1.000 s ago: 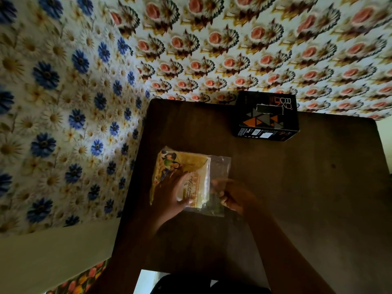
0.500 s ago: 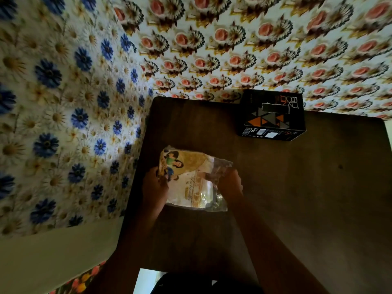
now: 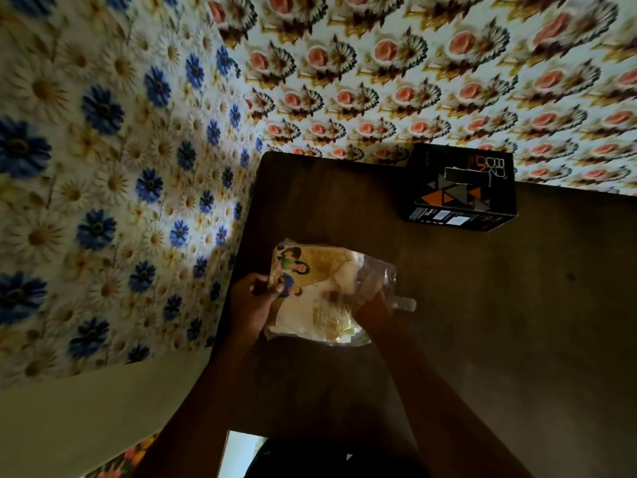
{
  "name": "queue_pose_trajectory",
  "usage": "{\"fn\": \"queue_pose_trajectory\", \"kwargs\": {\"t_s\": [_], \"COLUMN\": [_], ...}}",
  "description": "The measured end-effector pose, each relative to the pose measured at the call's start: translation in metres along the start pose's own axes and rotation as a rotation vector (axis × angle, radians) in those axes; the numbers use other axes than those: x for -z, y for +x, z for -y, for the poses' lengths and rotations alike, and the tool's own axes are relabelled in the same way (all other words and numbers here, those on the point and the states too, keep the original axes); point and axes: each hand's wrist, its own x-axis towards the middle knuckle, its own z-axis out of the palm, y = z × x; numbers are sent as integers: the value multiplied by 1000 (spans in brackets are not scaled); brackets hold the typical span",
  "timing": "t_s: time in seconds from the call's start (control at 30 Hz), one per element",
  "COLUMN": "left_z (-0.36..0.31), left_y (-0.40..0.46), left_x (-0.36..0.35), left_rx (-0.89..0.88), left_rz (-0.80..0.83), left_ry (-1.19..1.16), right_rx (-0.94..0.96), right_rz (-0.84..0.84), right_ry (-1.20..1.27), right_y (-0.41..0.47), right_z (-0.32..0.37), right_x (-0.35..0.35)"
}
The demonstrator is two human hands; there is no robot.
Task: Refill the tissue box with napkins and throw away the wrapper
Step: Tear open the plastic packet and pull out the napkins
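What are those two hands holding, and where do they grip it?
A napkin packet: the left hand pinches its printed left edge, and the right hand grips the clear plastic wrapper at its right end.

A dark wooden table [image 3: 517, 322] stands against floral-papered walls [image 3: 103, 150].

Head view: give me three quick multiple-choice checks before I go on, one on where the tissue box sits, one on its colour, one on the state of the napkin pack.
1. Where is the tissue box?
A. far edge of the table, by the wall
B. in the left hand
C. on the floor

2. What is its main colour?
A. white
B. black
C. green

3. What state is the napkin pack in?
A. lying untouched
B. inside the box
C. held by both hands

Key: 1 A, it stands at the table's far edge; 2 B, black with orange and grey triangles; 3 C, left hand and right hand both grip it.
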Motion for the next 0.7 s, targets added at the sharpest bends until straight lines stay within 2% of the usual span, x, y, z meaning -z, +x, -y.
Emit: {"fn": "queue_pose_trajectory", "kwargs": {"t_s": [0.13, 0.2, 0.3, 0.37, 0.47, 0.6, 0.7], "left_z": [-3, -7, -11, -17, -37, -45, -37], "left_y": [3, 1, -6, -12, -24, -18, -4], "left_x": [2, -3, -16, -27, -33, -21, -8], "left_rx": [-45, -133, -291, -292, -120, 228, 214], "left_rz": [-86, -110, -81, -39, 43, 124, 79], "left_ry": [22, 99, 279, 289, 132, -300, -213], "right_rx": [94, 104, 136, 171, 175, 130, 214], "right_rz": [-115, -138, -213, -227, -119, -24, 46], "right_ry": [51, 118, 158, 104, 24, 192, 308], "right_y": [-18, -30, -39, -43, -46, -52, -53], "right_z": [6, 4, -8, -6, -6, -6, -6], "right_x": [18, 33, 43, 42, 39, 42, 43]}}
